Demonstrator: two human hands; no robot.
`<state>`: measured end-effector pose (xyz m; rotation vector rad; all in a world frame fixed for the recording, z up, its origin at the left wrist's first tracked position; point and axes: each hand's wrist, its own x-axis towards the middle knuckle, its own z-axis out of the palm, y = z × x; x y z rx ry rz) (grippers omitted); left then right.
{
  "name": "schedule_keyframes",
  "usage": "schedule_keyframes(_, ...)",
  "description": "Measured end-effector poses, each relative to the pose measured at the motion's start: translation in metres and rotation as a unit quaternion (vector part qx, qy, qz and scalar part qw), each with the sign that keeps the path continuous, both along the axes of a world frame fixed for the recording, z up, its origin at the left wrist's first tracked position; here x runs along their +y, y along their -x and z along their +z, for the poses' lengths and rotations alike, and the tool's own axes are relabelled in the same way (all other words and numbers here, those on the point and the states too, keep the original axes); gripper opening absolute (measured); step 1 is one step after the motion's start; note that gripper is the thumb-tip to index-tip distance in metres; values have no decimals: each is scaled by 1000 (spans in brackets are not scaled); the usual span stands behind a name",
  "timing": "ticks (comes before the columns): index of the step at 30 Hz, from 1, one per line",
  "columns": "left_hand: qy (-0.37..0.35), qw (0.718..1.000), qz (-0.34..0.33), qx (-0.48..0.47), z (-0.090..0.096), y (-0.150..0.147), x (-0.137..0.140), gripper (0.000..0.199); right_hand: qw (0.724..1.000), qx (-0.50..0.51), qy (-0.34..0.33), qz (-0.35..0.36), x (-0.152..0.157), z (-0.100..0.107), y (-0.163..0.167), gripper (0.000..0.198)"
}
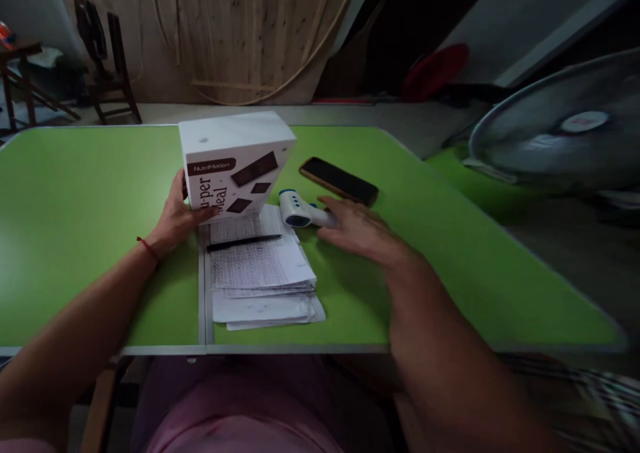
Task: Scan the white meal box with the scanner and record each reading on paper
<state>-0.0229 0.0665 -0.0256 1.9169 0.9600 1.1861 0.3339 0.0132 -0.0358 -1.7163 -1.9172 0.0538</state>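
My left hand (183, 210) is closed on the lower left edge of a white printed box (240, 170), its thumb across the front and its other fingers mostly hidden behind. The box stands tilted over the top of a stack of handwritten papers (255, 266). Across those sheets lies a black pen (245, 242). My right hand (357, 230) is round the handle of a white and blue gun-shaped infrared thermometer (295, 208), with thumb and fingers on either side of it. The handle's end is hidden in the palm. Just beyond this hand lies a dark phone (340, 178) with a brown edge.
The green table (75, 240) has a metal-edged seam running left of the papers. A large fan (570, 126) stands off its right side. Behind are a dark chair (113, 73), a wooden panel (250, 33) and a red round object (435, 72).
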Motion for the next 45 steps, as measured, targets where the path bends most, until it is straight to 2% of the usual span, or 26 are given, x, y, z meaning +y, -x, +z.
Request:
schedule_keyframes(2,27,998,14,-52,3,-2,-1,85,998,48,41,11,2,-4,-2,30)
schedule_keyframes(4,34,996,28,-78,8,-3,-6,84,994,94,48,0,3,-1,0,29)
schedule_keyframes(6,37,994,31,-95,12,-4,-13,82,989,141,35,-29,0,10,6,34)
schedule_keyframes(9,86,989,25,-120,18,-8,-26,76,974,219,-15,-60,-14,39,26,38)
schedule_keyframes(11,126,984,15,-126,19,-11,-34,74,915,402,-28,7,-30,61,48,37)
schedule_keyframes(13,147,981,0,-128,19,-13,-39,72,853,511,35,97,-48,80,74,38)
schedule_keyframes(15,155,980,-15,-125,20,-14,-41,70,805,569,101,134,-64,92,100,32)
schedule_keyframes(17,160,980,-27,-116,21,-14,-41,67,771,602,150,144,-72,96,120,30)
schedule_keyframes(20,146,983,-40,-103,24,-13,-40,62,746,629,171,141,-70,94,137,36)
schedule_keyframes(23,126,986,-46,-96,28,-13,-40,58,739,641,164,129,-60,88,143,43)
schedule_keyframes(31,127,987,-56,-86,31,-14,-42,51,755,629,132,130,-51,72,151,41)
schedule_keyframes(35,132,986,-58,-88,30,-14,-42,50,739,651,134,106,-51,71,155,45)
schedule_keyframes(40,126,987,-62,-78,32,-13,-43,49,744,650,117,95,-52,70,157,41)
schedule_keyframes(45,131,986,-60,-81,31,-12,-42,53,737,657,123,104,-53,70,157,41)
